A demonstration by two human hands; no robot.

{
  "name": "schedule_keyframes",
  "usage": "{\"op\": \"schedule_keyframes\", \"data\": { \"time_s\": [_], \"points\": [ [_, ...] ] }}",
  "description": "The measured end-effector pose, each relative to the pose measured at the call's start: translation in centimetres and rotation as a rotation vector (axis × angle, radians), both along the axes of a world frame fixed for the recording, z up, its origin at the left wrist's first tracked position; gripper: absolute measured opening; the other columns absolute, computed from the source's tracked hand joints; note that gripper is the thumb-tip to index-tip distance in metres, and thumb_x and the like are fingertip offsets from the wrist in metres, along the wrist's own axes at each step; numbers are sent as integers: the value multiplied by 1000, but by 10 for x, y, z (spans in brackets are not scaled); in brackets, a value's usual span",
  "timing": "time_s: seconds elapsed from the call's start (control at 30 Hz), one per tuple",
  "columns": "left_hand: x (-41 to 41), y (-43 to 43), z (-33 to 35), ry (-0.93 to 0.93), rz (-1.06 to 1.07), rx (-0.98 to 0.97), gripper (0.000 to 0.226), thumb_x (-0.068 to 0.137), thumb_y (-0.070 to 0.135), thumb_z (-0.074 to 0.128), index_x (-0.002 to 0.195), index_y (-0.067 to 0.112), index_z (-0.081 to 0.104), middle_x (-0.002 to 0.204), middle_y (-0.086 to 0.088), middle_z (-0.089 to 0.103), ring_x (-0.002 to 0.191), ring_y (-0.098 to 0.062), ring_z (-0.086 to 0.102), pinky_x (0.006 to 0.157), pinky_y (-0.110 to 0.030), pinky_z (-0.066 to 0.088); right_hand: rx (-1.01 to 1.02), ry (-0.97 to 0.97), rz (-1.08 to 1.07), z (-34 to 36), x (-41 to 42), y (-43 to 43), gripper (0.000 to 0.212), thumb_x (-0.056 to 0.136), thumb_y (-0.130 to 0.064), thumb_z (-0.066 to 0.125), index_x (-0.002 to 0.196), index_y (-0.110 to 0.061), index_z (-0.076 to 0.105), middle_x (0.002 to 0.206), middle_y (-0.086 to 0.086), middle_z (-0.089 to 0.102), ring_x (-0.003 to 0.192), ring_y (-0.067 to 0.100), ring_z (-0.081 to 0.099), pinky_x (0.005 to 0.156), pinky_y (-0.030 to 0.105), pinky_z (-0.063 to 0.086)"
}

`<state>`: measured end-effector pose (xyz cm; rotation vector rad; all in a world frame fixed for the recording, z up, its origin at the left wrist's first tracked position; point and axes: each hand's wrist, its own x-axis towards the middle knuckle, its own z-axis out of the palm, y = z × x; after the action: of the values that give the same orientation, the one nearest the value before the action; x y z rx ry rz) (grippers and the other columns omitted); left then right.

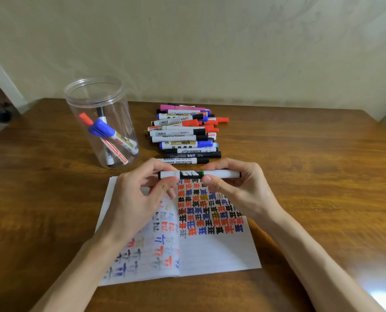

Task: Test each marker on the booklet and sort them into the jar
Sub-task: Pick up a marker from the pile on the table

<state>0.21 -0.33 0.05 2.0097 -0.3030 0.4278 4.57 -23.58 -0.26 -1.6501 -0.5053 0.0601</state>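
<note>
**While two hands hold it level, a light marker sits ready to be opened**

As it lies crosswise between both hands, the marker (199,174) hangs over the far edge of the open booklet (210,251); whether it touches the page cannot be told. The left hand (140,194) has its fingers (165,188) curled round the left end of the barrel. The right hand (234,188) pinches the right part between thumb and fingertips, just beside a thin green ring (202,173).

Judged by its look, this is a stiff, hollow plastic stick: light, smooth, a little slippery, and not fragile. That ring probably marks the cap seam, though which end carries the cap is not certain. A firm hold on either side of the seam, as now, suits a straight pull. For writing, the grip belongs low on the barrel.

At the far left of the table (311,176) stands the clear jar (102,122), upright and open, with a few markers leaning inside. To its right lies the pile of markers (183,134), just beyond the hands.
</note>
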Motion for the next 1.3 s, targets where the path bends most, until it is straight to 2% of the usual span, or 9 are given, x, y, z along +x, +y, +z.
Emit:
{"op": "schedule_keyframes", "data": {
  "time_s": [0.07,0.17,0.27,0.37,0.5,0.73,0.87,1.1,1.3],
  "points": [
    [7,5,9,-6,-27,-1,12,93,27,72,102,20,71,82,5,75,77,-19,74,73,-48,59,-12,-14,-14,1,4,2,25,87,-21,78,110,-10,78,101,0,79,88,15,76,72,28,61],
    [19,12,27,-7,6,-122,19,89,30,73,103,17,73,86,3,76,81,-16,74,77,-38,60,-63,-76,-37,0,10,5,55,85,-25,81,137,-17,66,119,0,76,101,21,75,86,43,64],
    [31,27,54,-28,99,-405,20,92,30,70,106,16,73,91,-1,77,86,-14,73,71,-23,55,-224,-186,-43,-3,13,3,102,79,-35,87,162,-38,27,146,-4,58,110,13,71,93,30,61],
    [45,55,88,-141,171,-538,19,97,33,68,110,19,69,101,2,75,89,-17,75,68,-22,53,-377,-287,-14,-12,13,3,121,79,-31,90,160,-58,4,160,-13,34,121,9,61,97,18,54],
    [57,88,127,-332,246,-444,20,101,29,68,117,19,66,107,5,74,90,-21,76,67,-22,51,-406,-353,-30,-16,14,7,120,79,-36,89,159,-60,2,154,-13,38,126,8,55,93,10,50],
    [67,109,138,-536,359,-290,23,100,17,66,119,20,53,108,-6,76,104,-20,74,87,-25,55,-452,-388,-84,-13,14,11,105,82,-55,76,160,-58,5,150,-13,44,125,5,57,107,39,53],
    [69,112,127,-533,407,-173,22,100,18,66,116,26,54,101,4,75,101,-16,73,89,-21,53,-495,-389,-94,-17,17,10,107,87,-40,83,161,-54,7,147,-13,46,123,6,58,105,44,55],
    [79,120,105,-422,461,81,22,96,21,72,114,30,62,98,17,70,94,-6,69,91,-24,54,-537,-368,-81,-19,19,15,100,88,-46,79,159,-59,9,147,-22,42,125,-5,54,108,56,50],
    [77,119,94,-292,476,144,23,95,30,74,116,25,66,104,9,74,103,-7,71,93,-26,54,-556,-358,-91,-20,20,15,97,89,-48,78,158,-61,11,151,-25,38,124,-8,54,111,61,47]
  ]
}}
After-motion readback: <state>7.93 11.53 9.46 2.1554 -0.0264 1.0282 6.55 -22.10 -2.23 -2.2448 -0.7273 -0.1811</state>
